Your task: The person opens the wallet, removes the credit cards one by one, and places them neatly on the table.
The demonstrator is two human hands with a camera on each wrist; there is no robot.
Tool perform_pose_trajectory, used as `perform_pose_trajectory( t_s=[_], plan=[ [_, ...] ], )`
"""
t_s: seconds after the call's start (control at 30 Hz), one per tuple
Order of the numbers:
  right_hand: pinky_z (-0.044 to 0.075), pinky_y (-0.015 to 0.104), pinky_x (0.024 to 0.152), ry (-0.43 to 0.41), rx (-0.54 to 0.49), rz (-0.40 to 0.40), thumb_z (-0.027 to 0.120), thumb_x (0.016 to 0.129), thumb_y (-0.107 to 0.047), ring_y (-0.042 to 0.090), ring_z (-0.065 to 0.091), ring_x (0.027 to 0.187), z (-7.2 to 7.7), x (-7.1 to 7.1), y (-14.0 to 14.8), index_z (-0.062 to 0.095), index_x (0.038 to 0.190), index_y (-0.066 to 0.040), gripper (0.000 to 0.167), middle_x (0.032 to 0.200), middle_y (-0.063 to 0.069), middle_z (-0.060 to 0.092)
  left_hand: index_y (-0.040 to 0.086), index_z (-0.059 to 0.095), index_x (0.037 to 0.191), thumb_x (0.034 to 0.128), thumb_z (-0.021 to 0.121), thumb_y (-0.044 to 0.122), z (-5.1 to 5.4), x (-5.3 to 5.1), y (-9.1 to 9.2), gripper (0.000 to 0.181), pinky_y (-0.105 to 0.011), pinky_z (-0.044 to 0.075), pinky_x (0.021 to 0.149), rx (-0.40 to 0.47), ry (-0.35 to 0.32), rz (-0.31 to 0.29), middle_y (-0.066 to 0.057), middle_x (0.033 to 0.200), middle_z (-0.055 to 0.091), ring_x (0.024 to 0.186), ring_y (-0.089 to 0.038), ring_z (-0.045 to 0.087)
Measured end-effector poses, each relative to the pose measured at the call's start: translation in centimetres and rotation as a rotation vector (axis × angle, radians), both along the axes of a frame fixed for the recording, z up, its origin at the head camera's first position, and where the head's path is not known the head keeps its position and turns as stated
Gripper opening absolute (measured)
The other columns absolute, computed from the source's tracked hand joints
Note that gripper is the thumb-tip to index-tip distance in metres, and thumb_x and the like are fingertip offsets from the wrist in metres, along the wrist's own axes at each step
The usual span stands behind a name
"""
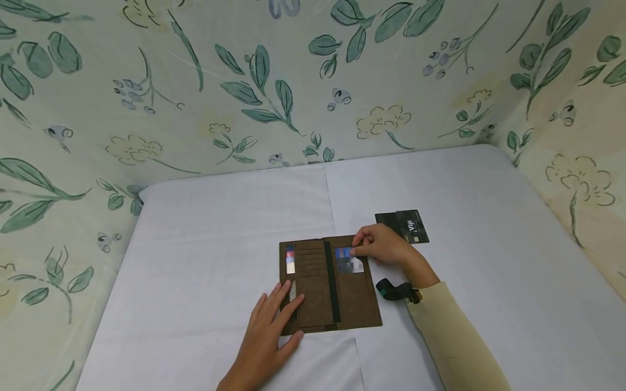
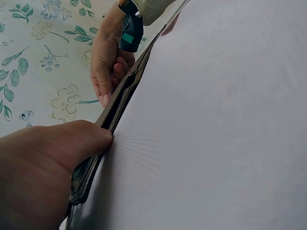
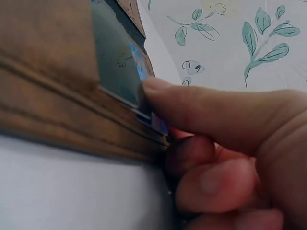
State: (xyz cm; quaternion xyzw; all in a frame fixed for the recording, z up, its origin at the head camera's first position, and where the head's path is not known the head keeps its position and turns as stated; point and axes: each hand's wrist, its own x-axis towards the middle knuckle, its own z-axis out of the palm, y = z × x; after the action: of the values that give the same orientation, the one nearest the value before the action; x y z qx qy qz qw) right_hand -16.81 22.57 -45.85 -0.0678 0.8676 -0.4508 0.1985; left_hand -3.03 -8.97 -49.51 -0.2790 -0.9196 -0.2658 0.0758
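Observation:
A brown bifold wallet lies opened flat, with a dark elastic band down its middle. In its right half, a blue and grey card shows at a window pocket. My right hand pinches that card near its upper edge; in the right wrist view the thumb lies over the front and the other fingers curl behind. My left hand rests with spread fingers on the wallet's lower left part. Its thumb touches the wallet's near edge in the left wrist view.
Behind my right hand lies a black card marked "VIP", partly covered by the hand. Another card shows in the wallet's left pocket. A white cloth covers the table, and floral fabric hangs behind and at the sides.

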Motion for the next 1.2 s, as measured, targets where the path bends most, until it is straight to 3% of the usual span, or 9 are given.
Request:
perform_pose_trajectory(
  t_s=[0.23, 0.57, 0.83, 1.2],
  plan=[
    [0.033, 0.025, 0.043, -0.001, -0.006, -0.02, 0.071, 0.087, -0.019, 0.013, 0.042, 0.045, -0.18, 0.01, 0.0, 0.066, 0.091, -0.007, 0.014, 0.058, -0.002, 0.049, 0.023, 0.047, 0.144, 0.083, 0.073, 0.034, 0.02, 0.07, -0.06, 0.067, -0.06, 0.024, 0.108, -0.009, -0.01, 0.004, -0.007, 0.157, 0.028, 0.143, -0.03, 0.026],
    [0.036, 0.024, 0.043, -0.029, -0.07, 0.016, 0.077, 0.082, -0.022, 0.013, 0.045, 0.045, -0.39, -0.05, 0.49, 0.067, 0.097, -0.006, 0.025, 0.06, 0.001, 0.053, 0.024, 0.046, 0.144, 0.0831, 0.072, 0.034, -0.07, 0.01, -0.14, 0.068, -0.059, 0.023, 0.109, -0.011, -0.003, 0.003, -0.007, 0.157, 0.027, 0.143, -0.03, 0.026],
    [0.033, 0.024, 0.043, -0.023, -0.058, 0.031, 0.072, 0.086, -0.018, 0.013, 0.043, 0.044, 0.02, -0.18, 0.41, 0.068, 0.092, -0.007, 0.013, 0.057, -0.001, 0.05, 0.024, 0.046, 0.144, 0.0828, 0.072, 0.034, -0.16, -0.05, -0.16, 0.068, -0.06, 0.023, 0.108, -0.01, -0.001, 0.004, -0.007, 0.157, 0.027, 0.143, -0.03, 0.026],
    [0.03, 0.025, 0.043, -0.017, -0.041, -0.059, 0.065, 0.091, -0.017, 0.013, 0.04, 0.044, -0.26, -0.15, 0.23, 0.067, 0.092, -0.006, 0.011, 0.055, -0.002, 0.048, 0.024, 0.046, 0.144, 0.0835, 0.072, 0.034, -0.08, -0.03, -0.16, 0.067, -0.06, 0.023, 0.109, -0.008, -0.003, 0.0, -0.007, 0.157, 0.027, 0.143, -0.03, 0.026]
  ],
)
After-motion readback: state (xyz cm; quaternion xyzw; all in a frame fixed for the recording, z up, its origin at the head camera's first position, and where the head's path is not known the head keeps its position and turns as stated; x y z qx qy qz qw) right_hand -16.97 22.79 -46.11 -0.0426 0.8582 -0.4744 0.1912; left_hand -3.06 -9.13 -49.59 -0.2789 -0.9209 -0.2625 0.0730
